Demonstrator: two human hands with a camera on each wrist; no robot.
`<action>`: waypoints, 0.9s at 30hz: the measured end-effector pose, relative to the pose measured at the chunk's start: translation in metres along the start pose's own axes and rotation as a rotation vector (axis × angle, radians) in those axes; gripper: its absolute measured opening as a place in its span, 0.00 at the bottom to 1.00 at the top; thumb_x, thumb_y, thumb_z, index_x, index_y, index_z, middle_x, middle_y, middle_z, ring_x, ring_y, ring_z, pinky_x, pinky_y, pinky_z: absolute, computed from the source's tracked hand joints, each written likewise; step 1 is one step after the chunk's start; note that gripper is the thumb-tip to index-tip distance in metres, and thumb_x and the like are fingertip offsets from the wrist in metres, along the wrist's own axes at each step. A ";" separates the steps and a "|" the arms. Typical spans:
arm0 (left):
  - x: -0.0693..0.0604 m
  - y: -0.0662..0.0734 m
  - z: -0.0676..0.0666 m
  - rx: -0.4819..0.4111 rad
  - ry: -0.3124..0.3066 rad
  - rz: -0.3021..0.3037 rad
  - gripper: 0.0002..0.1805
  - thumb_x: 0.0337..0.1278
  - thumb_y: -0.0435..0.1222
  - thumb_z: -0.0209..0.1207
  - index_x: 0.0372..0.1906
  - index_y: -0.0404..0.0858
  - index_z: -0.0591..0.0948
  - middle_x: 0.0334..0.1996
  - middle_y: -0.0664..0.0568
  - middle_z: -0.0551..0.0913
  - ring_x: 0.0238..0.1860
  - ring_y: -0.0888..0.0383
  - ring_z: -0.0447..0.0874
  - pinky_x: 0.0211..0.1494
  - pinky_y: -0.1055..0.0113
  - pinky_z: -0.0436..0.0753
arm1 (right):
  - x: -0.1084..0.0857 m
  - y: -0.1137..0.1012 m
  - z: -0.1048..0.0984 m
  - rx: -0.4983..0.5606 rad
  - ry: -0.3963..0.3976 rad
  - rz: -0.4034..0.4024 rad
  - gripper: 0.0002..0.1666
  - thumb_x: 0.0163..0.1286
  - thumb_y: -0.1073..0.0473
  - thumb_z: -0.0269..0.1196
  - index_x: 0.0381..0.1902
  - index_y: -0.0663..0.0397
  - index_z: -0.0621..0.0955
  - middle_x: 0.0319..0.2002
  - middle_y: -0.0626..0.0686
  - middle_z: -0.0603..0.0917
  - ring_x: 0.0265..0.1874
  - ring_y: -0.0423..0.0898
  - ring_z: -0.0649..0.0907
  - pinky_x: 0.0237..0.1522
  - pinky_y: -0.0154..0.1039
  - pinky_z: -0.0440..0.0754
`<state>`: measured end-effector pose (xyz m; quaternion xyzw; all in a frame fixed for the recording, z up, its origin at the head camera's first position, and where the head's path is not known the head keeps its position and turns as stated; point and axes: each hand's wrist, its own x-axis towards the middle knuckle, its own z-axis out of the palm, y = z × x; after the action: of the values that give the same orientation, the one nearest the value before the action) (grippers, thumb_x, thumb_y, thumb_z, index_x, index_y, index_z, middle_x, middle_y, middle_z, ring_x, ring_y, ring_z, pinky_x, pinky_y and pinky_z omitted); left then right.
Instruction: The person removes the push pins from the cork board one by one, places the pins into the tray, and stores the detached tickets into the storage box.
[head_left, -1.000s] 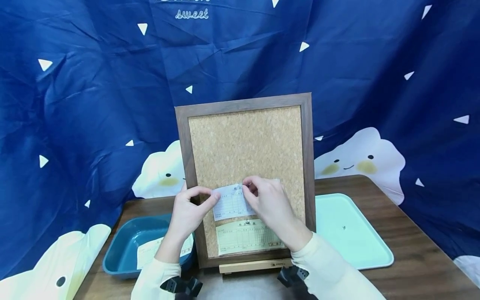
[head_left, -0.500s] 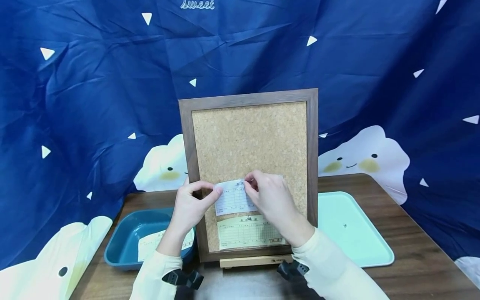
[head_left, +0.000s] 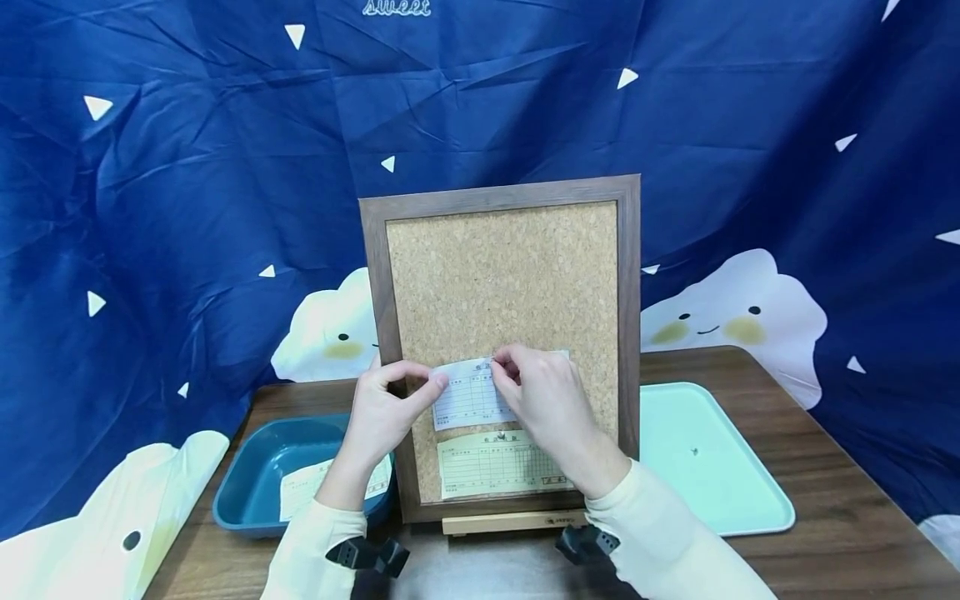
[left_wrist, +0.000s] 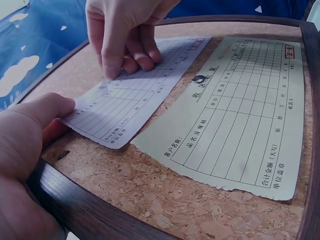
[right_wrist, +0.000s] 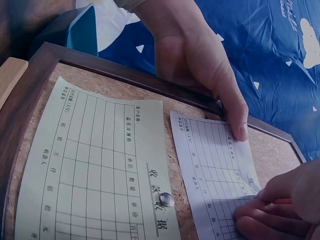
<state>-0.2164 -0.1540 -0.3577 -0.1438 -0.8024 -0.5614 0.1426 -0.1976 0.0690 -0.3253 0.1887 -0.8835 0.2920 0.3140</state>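
Head view: a bluish slip [head_left: 465, 402] lies toward six o'clock on the framed corkboard [head_left: 502, 283], above a green slip [head_left: 480, 468]. The left hand [head_left: 384, 412] pinches its ten o'clock corner; the right hand [head_left: 543, 396] is at its twelve o'clock edge. A teal basin [head_left: 255, 475] sits at eight o'clock, a mint tray [head_left: 675, 425] at four.

Left wrist view: a silver pin [left_wrist: 198, 79] sits on the green slip, at three o'clock from the bluish one.

Right wrist view: the right hand's fingers curl inward against the bluish slip; whether their tips pinch anything cannot be told.
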 end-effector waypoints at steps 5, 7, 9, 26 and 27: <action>0.001 0.000 0.000 -0.013 0.004 0.005 0.04 0.63 0.37 0.75 0.38 0.40 0.93 0.41 0.46 0.85 0.47 0.53 0.72 0.39 0.66 0.75 | 0.000 -0.001 -0.001 -0.015 0.008 -0.025 0.04 0.72 0.64 0.72 0.39 0.60 0.91 0.33 0.54 0.94 0.30 0.49 0.91 0.37 0.47 0.90; 0.001 0.000 0.000 -0.012 0.006 0.008 0.04 0.63 0.37 0.76 0.38 0.40 0.93 0.43 0.46 0.85 0.49 0.54 0.71 0.43 0.64 0.75 | 0.001 -0.002 -0.001 -0.013 0.004 -0.013 0.04 0.72 0.64 0.72 0.39 0.61 0.91 0.33 0.55 0.94 0.30 0.49 0.92 0.37 0.47 0.90; 0.002 0.000 0.000 -0.011 0.006 0.011 0.05 0.63 0.38 0.76 0.38 0.41 0.93 0.44 0.45 0.86 0.52 0.54 0.71 0.47 0.62 0.75 | 0.001 -0.002 -0.002 -0.013 0.000 -0.002 0.04 0.72 0.64 0.72 0.39 0.61 0.91 0.32 0.55 0.94 0.30 0.49 0.92 0.36 0.47 0.90; 0.003 -0.001 -0.001 -0.020 -0.010 -0.009 0.05 0.63 0.38 0.75 0.39 0.40 0.93 0.38 0.46 0.87 0.48 0.54 0.72 0.42 0.64 0.75 | 0.003 0.002 -0.007 -0.018 -0.032 -0.089 0.04 0.72 0.64 0.72 0.39 0.60 0.92 0.36 0.56 0.94 0.34 0.50 0.93 0.39 0.48 0.91; 0.003 -0.001 -0.001 -0.020 -0.012 -0.012 0.05 0.63 0.38 0.75 0.39 0.40 0.93 0.39 0.46 0.87 0.48 0.54 0.72 0.41 0.64 0.75 | 0.003 0.002 -0.008 -0.018 -0.035 -0.094 0.04 0.73 0.64 0.72 0.39 0.60 0.92 0.36 0.56 0.94 0.34 0.50 0.93 0.38 0.47 0.91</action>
<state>-0.2193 -0.1550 -0.3573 -0.1437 -0.7983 -0.5696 0.1331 -0.1978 0.0752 -0.3189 0.2326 -0.8816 0.2656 0.3134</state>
